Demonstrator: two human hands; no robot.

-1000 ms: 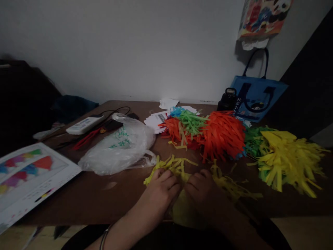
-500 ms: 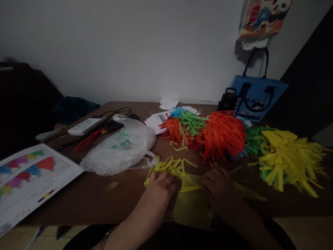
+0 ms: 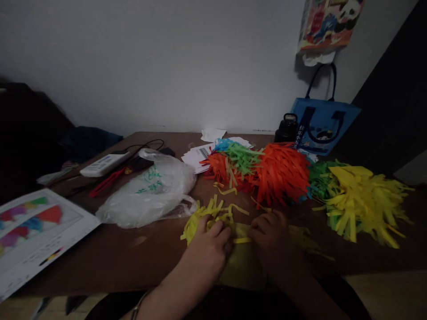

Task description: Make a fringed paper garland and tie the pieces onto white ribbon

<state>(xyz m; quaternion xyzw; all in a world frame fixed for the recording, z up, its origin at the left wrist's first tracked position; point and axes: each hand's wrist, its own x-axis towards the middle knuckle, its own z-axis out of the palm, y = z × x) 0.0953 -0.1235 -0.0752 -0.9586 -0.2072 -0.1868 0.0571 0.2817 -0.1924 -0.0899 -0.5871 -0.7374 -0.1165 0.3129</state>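
A sheet of yellow paper (image 3: 245, 266) lies at the table's front edge, its far side cut into yellow strips (image 3: 208, 211). My left hand (image 3: 213, 238) is closed on the paper, its fingers curled over the base of the strips. To the right, my right hand (image 3: 270, 231) is closed on the other end of the same paper, fingertips down near the fold. A flat yellow band (image 3: 242, 240) shows between the two hands. More fringe sticks out beyond my right hand, dim and hard to make out.
A clear plastic bag (image 3: 150, 191) lies left of centre, a printed sheet (image 3: 43, 235) further left. Red fringe (image 3: 283, 173) and a yellow fringed bundle (image 3: 367, 200) lie right. Behind stand a black bottle (image 3: 287, 129) and a blue bag (image 3: 325, 124).
My left hand's fingers have shifted over the strips, and the far strips are more bunched up. The whole view has moved slightly, so the objects appear a little further left.
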